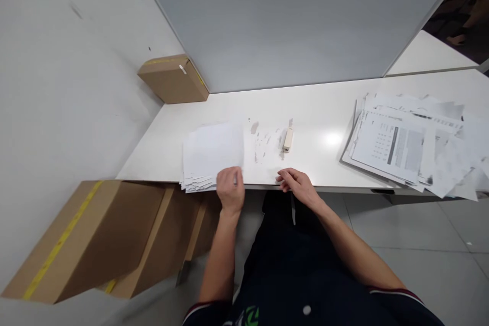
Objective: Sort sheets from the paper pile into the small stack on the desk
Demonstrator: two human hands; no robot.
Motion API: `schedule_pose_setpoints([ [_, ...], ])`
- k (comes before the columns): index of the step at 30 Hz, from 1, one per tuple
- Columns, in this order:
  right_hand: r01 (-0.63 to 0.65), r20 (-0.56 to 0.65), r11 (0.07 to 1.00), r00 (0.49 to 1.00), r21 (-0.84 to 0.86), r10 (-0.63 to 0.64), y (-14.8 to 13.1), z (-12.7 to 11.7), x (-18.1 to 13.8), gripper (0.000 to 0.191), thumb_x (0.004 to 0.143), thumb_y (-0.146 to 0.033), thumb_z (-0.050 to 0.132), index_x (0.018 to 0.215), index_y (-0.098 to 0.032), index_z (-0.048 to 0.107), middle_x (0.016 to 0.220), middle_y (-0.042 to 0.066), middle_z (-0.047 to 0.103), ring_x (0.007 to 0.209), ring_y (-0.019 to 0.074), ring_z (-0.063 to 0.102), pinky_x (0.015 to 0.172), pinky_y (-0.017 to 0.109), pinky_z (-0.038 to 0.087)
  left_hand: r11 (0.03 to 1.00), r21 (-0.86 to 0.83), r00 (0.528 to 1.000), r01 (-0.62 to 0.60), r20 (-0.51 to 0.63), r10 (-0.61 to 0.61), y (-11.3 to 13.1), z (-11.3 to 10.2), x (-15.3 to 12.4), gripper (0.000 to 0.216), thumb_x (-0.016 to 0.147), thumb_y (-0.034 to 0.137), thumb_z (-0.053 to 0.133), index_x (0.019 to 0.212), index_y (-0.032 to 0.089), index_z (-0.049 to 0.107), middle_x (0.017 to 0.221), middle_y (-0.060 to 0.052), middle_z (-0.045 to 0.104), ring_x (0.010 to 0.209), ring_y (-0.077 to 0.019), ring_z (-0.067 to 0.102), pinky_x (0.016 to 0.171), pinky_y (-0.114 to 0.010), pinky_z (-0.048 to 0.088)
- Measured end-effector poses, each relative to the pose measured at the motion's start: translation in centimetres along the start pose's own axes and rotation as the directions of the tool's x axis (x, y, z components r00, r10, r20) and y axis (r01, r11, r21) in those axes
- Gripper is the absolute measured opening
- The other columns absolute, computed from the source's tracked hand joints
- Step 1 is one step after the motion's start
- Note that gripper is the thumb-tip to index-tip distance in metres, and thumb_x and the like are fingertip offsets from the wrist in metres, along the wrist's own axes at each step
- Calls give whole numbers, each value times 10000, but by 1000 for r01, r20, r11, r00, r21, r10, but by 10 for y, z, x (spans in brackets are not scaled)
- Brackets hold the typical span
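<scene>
My left hand (pixel 230 188) is closed in a fist at the front right corner of a stack of white paper (pixel 214 147). Whatever its fingers may hold is hidden. The stack's sheets are slightly fanned along the front edge. My right hand (pixel 298 185) hovers at the table's front edge, its fingers loosely bent and apart, with nothing visible in them. Beyond it on the white table (pixel 321 112) lies a beige stapler (pixel 288 140), with greyish marks on the surface around it.
An untidy pile of printed papers (pixel 408 147) covers the table's right end, some overhanging the front edge. One cardboard box (pixel 175 81) stands at the back left corner. Larger cardboard boxes (pixel 110 234) stand below on the left. A grey partition panel (pixel 298 20) rises behind the table.
</scene>
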State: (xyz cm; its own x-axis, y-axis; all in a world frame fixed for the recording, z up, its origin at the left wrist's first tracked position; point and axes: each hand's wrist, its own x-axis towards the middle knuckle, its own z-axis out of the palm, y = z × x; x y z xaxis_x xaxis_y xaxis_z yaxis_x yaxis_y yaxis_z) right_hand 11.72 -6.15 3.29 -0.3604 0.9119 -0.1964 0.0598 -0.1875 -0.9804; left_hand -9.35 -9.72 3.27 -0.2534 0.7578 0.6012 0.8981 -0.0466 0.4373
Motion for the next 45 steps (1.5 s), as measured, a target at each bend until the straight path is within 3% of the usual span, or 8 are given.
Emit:
schedule_pose_setpoints([
  [4, -172, 131, 949, 981, 264, 141, -4, 14, 9, 448, 790, -566, 474, 954, -161, 570, 890, 82, 646, 687, 145, 622, 638, 280, 519, 979, -162, 966, -125, 204, 158, 48, 4, -27, 162, 858, 219, 450, 860, 204, 611, 868, -56, 658, 886, -176, 583, 873, -358, 410],
  [8, -91, 59, 992, 995, 89, 86, 2, 8, 14, 312, 750, -448, 567, 809, -142, 590, 720, 25, 636, 642, 149, 582, 576, 254, 480, 965, -215, 928, -148, 308, 210, 65, 7, -44, 122, 834, 276, 509, 775, 219, 599, 792, -31, 658, 880, -183, 582, 855, -354, 418],
  [12, -82, -81, 994, 994, -76, 76, 10, -13, 10, 246, 745, -357, 545, 806, -130, 619, 788, 50, 669, 709, 197, 605, 590, 272, 468, 977, -181, 958, -111, 243, 154, 40, 1, -32, 148, 799, 349, 561, 837, 208, 586, 862, -51, 649, 925, -192, 564, 887, -353, 413],
  [15, -97, -70, 994, 993, -41, 94, 11, -25, 6, 294, 756, -355, 519, 927, -140, 624, 863, 60, 681, 787, 224, 622, 629, 290, 485, 1000, 12, 998, -2, 69, 2, 4, -2, -12, 195, 811, 345, 538, 898, 175, 577, 930, -92, 619, 961, -209, 538, 897, -365, 406],
  [19, -100, -56, 989, 994, -105, 95, 12, -29, 5, 289, 752, -351, 516, 923, -142, 622, 897, 65, 680, 797, 228, 626, 628, 292, 484, 983, 182, 998, 7, 62, -19, -34, 1, 7, 307, 776, 371, 569, 980, 142, 571, 1038, -129, 572, 1037, -245, 498, 926, -388, 385],
  [29, -98, -38, 985, 995, -143, 93, 17, -29, 9, 272, 753, -346, 507, 905, -148, 615, 879, 53, 678, 750, 207, 621, 602, 277, 474, 996, 85, 998, 1, 70, -7, -48, 2, 14, 206, 847, 293, 472, 849, 155, 625, 879, -87, 635, 886, -193, 561, 848, -343, 434],
  [35, -106, 5, 992, 994, -61, 107, 16, -31, 9, 233, 748, -329, 532, 876, -151, 611, 807, 32, 668, 700, 187, 603, 576, 260, 452, 991, -135, 998, -25, -57, 17, 1, 4, 0, 155, 848, 212, 469, 905, 148, 598, 902, -86, 633, 910, -170, 580, 829, -325, 465],
  [45, -167, 38, 974, 986, 152, 164, 12, -29, 6, 366, 751, -500, 549, 781, -138, 592, 655, 15, 623, 558, 131, 539, 534, 248, 426, 876, -390, 917, -282, 160, 367, 78, 32, -48, 139, 828, 133, 488, 918, 177, 586, 903, -47, 652, 974, -158, 587, 933, -363, 422],
])
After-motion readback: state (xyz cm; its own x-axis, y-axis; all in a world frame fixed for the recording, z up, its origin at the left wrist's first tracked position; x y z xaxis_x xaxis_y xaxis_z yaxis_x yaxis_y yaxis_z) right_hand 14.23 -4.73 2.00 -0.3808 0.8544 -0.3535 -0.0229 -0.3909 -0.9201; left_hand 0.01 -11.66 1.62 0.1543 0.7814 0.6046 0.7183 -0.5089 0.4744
